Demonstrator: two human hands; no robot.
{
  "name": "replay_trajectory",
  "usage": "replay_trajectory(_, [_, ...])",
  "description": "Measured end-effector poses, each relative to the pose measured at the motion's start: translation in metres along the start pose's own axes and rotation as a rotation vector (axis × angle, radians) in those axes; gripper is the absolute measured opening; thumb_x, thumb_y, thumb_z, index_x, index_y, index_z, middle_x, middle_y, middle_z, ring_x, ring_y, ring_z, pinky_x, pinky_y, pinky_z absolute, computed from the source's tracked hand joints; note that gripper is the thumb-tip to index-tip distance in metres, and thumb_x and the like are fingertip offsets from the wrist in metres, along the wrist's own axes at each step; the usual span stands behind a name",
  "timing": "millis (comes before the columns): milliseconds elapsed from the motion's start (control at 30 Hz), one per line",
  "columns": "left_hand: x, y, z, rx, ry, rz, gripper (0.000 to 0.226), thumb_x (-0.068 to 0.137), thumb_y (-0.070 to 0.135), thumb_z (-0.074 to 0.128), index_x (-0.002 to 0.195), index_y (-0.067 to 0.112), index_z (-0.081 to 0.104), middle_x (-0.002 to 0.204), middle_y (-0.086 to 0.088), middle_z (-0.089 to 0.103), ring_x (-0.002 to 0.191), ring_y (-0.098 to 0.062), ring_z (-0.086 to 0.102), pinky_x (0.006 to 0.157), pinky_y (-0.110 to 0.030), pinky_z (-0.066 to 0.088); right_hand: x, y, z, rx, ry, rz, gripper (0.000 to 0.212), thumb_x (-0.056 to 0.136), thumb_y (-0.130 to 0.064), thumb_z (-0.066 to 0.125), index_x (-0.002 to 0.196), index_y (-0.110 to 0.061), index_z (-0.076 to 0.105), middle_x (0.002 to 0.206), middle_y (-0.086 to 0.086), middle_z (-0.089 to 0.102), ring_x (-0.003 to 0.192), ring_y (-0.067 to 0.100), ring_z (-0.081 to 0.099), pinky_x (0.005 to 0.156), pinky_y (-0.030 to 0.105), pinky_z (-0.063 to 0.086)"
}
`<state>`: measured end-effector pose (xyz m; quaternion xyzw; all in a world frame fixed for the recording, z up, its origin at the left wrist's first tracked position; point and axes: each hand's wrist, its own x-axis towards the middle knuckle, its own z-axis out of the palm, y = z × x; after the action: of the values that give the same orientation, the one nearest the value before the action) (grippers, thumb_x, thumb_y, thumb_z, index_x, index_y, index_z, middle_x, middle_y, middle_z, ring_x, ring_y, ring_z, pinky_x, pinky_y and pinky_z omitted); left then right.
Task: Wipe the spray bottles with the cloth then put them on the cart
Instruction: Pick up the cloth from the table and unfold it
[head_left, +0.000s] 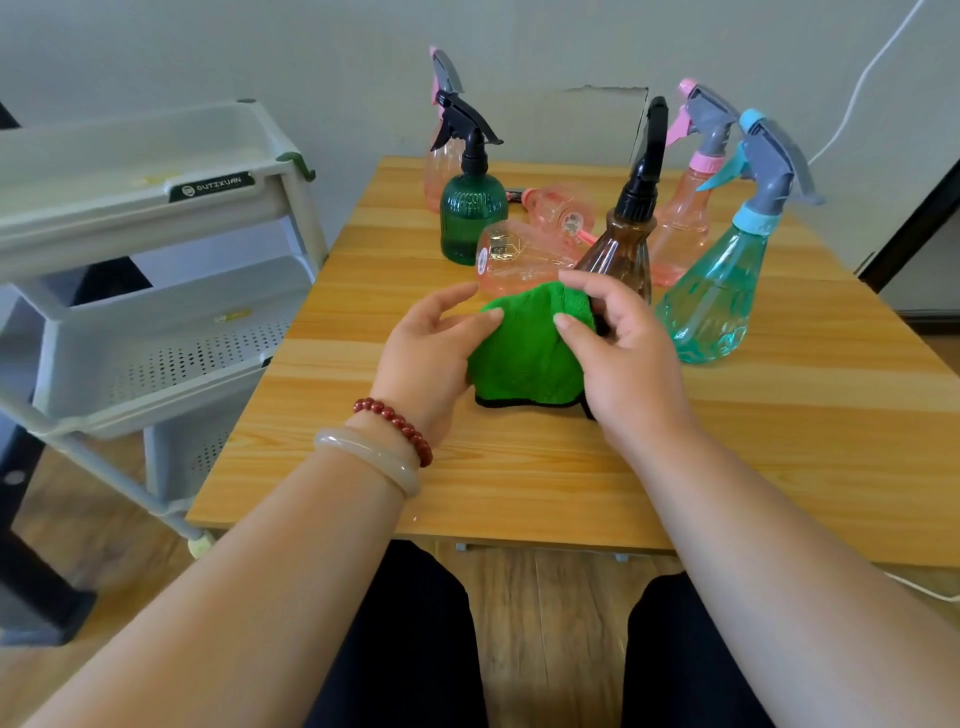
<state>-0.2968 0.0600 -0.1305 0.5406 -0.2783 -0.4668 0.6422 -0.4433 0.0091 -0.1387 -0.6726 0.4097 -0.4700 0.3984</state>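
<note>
- The lower body and base of the brown bottle (621, 254) are hidden behind the green cloth (524, 353) and the right hand (623, 358).
- The right hand's fingertips curl out of sight over the cloth; they may be pressing the bottle through it.
- The rear-left pink bottle (441, 166) is mostly covered by the dark green bottle (470, 218).
- The teal bottle (717, 291) and the brown one mask the rear-right pink bottle (680, 218) low down.
- Labels on the two lying pink bottles (514, 257) are too small to read.
- The cart (130, 171) is cut off by the left edge.
- The white cable (862, 78) runs out past the top edge.
</note>
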Motion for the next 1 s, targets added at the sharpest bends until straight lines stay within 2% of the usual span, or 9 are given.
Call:
replay_trajectory(200, [-0.004,0.006,-0.003,-0.131,-0.136,-0.011,0.034,0.095,-0.008,0.052,0.11,0.016,0.07,0.114,-0.01,0.068,0.107,-0.021,0.069,0.088,-0.036,0.059,-0.001,0.003,-0.003,0.019,0.013,-0.008,0.051,0.09,-0.014,0.066,0.113,-0.059,0.053,0.127,-0.013,0.061,0.122,0.009,0.055,0.102,0.045,0.048])
replay_trajectory(333, [-0.005,0.01,-0.003,-0.171,-0.097,-0.015,0.024,0.099,0.004,0.052,0.112,0.015,0.069,0.113,-0.013,0.072,0.102,-0.021,0.071,0.087,-0.035,0.059,-0.001,-0.003,-0.003,0.044,0.032,-0.005,0.042,0.092,-0.013,0.065,0.115,-0.046,0.059,0.122,-0.012,0.064,0.116,0.006,0.058,0.101,0.04,0.05])
replay_trajectory(467, [-0.004,0.008,-0.012,0.274,-0.016,0.194,0.021,0.095,0.014,0.064,0.106,0.031,0.069,0.094,0.004,0.068,0.089,-0.009,0.066,0.086,-0.021,0.056,0.001,-0.006,-0.01,-0.105,0.024,0.018,0.032,0.093,-0.018,0.065,0.12,-0.035,0.065,0.122,-0.015,0.063,0.118,0.007,0.057,0.105,0.035,0.046])
replay_trajectory(567, [-0.002,0.008,-0.018,0.682,0.031,0.358,0.016,0.095,0.021,0.064,0.107,0.031,0.07,0.09,0.011,0.066,0.081,0.0,0.058,0.072,-0.006,0.046,0.002,-0.008,-0.015,-0.242,0.042,0.0,0.016,0.093,-0.024,0.065,0.106,-0.034,0.067,0.108,-0.013,0.061,0.106,0.006,0.056,0.091,0.018,0.042])
replay_trajectory(667, [0.0,0.01,-0.019,0.726,0.107,0.393,0.009,0.098,0.03,0.058,0.097,0.027,0.067,0.091,0.011,0.062,0.079,0.002,0.053,0.066,-0.011,0.041,0.003,-0.008,-0.018,-0.285,0.09,-0.013,0.004,0.091,-0.029,0.068,0.093,-0.028,0.064,0.1,-0.011,0.056,0.09,0.0,0.05,0.075,0.002,0.032])
replay_trajectory(767, [-0.001,0.007,-0.014,0.656,0.1,0.358,0.017,0.102,0.037,0.049,0.094,0.025,0.06,0.085,0.011,0.055,0.071,-0.002,0.048,0.065,-0.017,0.041,0.002,-0.009,-0.017,-0.274,0.097,-0.026,0.007,0.09,-0.029,0.069,0.093,-0.026,0.063,0.117,-0.009,0.048,0.11,0.002,0.043,0.081,-0.01,0.019])
replay_trajectory(833, [-0.003,0.006,-0.01,0.574,0.091,0.327,0.023,0.103,0.038,0.044,0.089,0.024,0.056,0.076,0.004,0.052,0.064,-0.008,0.045,0.061,-0.023,0.041,0.002,-0.009,-0.016,-0.234,0.076,-0.027,0.007,0.091,-0.03,0.067,0.092,-0.026,0.062,0.116,-0.012,0.05,0.11,-0.004,0.042,0.082,-0.007,0.023])
replay_trajectory(933, [-0.005,0.005,-0.003,0.471,0.109,0.295,0.025,0.103,0.039,0.044,0.086,0.025,0.055,0.074,-0.005,0.049,0.064,-0.015,0.042,0.058,-0.031,0.04,0.002,-0.008,-0.012,-0.166,0.053,0.02,0.012,0.095,-0.036,0.06,0.087,-0.028,0.058,0.075,-0.011,0.055,0.063,-0.006,0.047,0.059,0.015,0.037])
replay_trajectory(1000, [-0.008,0.006,0.001,0.339,0.105,0.229,0.025,0.103,0.039,0.047,0.089,0.023,0.059,0.078,-0.008,0.054,0.069,-0.02,0.049,0.064,-0.038,0.044,0.002,-0.008,-0.008,-0.141,0.049,0.056,0.016,0.097,-0.039,0.056,0.088,-0.027,0.058,0.07,-0.005,0.054,0.056,-0.001,0.045,0.057,0.022,0.037])
